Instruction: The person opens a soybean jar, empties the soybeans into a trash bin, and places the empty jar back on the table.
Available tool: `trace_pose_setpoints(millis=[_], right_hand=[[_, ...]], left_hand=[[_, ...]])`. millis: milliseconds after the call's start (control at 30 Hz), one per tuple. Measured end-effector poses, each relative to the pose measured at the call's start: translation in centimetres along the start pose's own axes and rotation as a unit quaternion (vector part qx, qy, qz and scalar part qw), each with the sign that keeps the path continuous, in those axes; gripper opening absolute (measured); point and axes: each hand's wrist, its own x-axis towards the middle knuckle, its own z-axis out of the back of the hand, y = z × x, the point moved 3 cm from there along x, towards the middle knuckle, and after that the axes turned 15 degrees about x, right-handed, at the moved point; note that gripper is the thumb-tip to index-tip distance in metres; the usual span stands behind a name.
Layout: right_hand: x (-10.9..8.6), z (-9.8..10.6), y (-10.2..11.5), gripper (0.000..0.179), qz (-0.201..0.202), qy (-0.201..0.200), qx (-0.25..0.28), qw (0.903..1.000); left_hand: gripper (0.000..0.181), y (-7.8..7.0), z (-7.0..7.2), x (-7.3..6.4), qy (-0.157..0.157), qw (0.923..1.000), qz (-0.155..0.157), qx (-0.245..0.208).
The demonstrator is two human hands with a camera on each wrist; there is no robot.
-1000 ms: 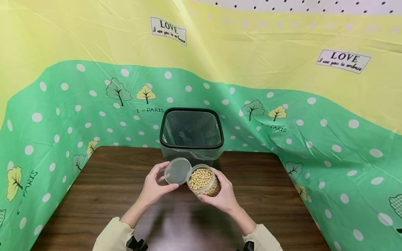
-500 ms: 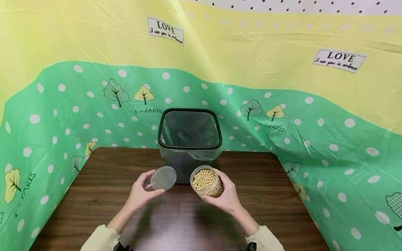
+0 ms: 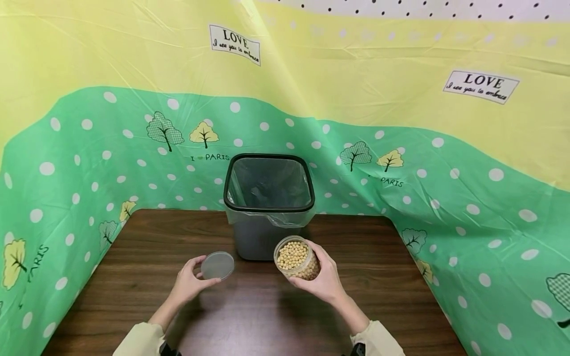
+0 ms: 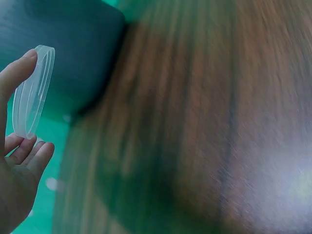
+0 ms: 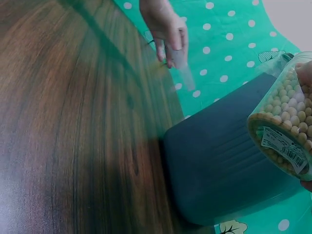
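In the head view my left hand (image 3: 186, 283) pinches a round translucent lid (image 3: 217, 265) by its edge, over the table left of centre. The left wrist view shows the same lid (image 4: 33, 92) edge-on between thumb and fingertips. My right hand (image 3: 322, 274) grips a clear jar (image 3: 307, 267) full of pale round soybeans (image 3: 292, 255), its open mouth tilted up toward the left. A white barcode label is visible on the bottom of the jar (image 5: 287, 114) in the right wrist view. Lid and jar are apart, both held above the table.
A dark bin (image 3: 260, 237) with a black rim and a clear liner bag stands at the back middle of the brown wooden table (image 3: 169, 232), just beyond the jar. A green and yellow printed curtain (image 3: 133, 118) surrounds the table at the back and sides.
The left hand has carried the lid away from the jar, leftward and toward the near edge. The right hand has shifted the jar slightly to the right; the beans stay in it.
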Motion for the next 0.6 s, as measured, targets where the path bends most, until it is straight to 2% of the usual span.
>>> trace_pose_setpoints(millis=[133,300,600], right_hand=[[-0.3,0.0,-1.6,0.084,0.002,0.001,-0.007,1.0],[-0.9,-0.1,-3.7,0.088,0.005,0.003,-0.018,0.9998],[-1.0,0.0,-3.9,0.085,-0.007,-0.002,-0.01,0.9999]], left_hand=[[0.081,1.6,-0.6,0.2,0.004,0.9994,0.004,0.033],[0.082,2.7,-1.0,0.3,0.003,0.998,0.008,0.062],[0.085,3.8,-1.6,0.6,0.006,0.9923,0.004,0.124]])
